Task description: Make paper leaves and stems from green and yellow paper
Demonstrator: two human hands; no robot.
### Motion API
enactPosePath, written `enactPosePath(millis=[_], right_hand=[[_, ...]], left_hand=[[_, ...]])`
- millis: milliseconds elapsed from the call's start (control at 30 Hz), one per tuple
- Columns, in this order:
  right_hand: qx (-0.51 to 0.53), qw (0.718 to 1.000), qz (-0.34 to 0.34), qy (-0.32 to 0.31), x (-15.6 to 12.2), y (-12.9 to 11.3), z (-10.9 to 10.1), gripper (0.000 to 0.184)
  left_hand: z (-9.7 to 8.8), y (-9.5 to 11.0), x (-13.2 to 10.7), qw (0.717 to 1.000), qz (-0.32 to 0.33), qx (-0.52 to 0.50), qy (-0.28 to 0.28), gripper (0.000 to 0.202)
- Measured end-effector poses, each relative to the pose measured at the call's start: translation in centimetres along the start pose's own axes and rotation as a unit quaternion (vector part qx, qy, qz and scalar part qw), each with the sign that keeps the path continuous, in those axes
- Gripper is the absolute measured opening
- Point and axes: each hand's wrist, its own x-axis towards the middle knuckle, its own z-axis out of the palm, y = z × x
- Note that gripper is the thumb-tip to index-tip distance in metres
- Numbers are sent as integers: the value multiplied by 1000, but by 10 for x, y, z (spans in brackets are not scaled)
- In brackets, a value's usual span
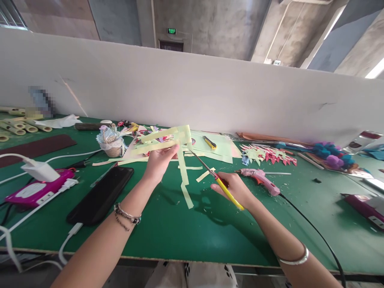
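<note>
Pale yellow folded paper strips (183, 138) are pinched in my left hand (161, 162), raised above the table. One strip dangles below the fingers and bends near its lower end. My right hand (235, 188) grips scissors (223, 188) with yellow and red handles. Their metal blades point up and left, and the tips come close to the paper's right side; I cannot tell whether they touch it. Short cut strips (205, 175) lie on the green table (180, 236) below. A pink glue gun (260, 180) rests just right of my right hand.
A black phone (100, 196) and a magenta power strip (42, 188) with white cables sit at left. Behind are a small wrapped basket (111, 142), a yellow utility knife (209, 142) on paper sheets, and woven red-and-green paper (270, 155). Pompoms (334, 156) lie at right.
</note>
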Motion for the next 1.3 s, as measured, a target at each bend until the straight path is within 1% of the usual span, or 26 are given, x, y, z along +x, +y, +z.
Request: enactPosePath(millis=[167, 333, 400, 633, 800, 967, 1100, 1300], right_hand=[[-2, 999, -33, -36, -2, -2, 0, 41], [-2, 998, -20, -60, -4, -7, 3, 41], [6, 998, -23, -63, -3, -7, 4, 41], [44, 996, -55, -62, -1, 0, 3, 43], [55, 994, -60, -69, -1, -1, 2, 44], [53, 995, -59, -67, -1, 0, 2, 46], [54, 995, -56, -62, 0, 3, 1, 46], [45, 996, -53, -59, -1, 3, -2, 46]], left_hand=[[1, 1, -1, 1000, -6, 2, 2, 26], [6, 3, -4, 998, -56, -19, 12, 30], [7, 3, -5, 998, -64, -15, 13, 30], [3, 7, -5, 996, -59, 33, -62, 24], [1, 5, -5, 991, -57, 52, -107, 21], [3, 6, -6, 987, -85, 63, -119, 23], [5, 7, -7, 986, -102, 51, -120, 24], [3, 8, -5, 984, -109, 26, -142, 26]])
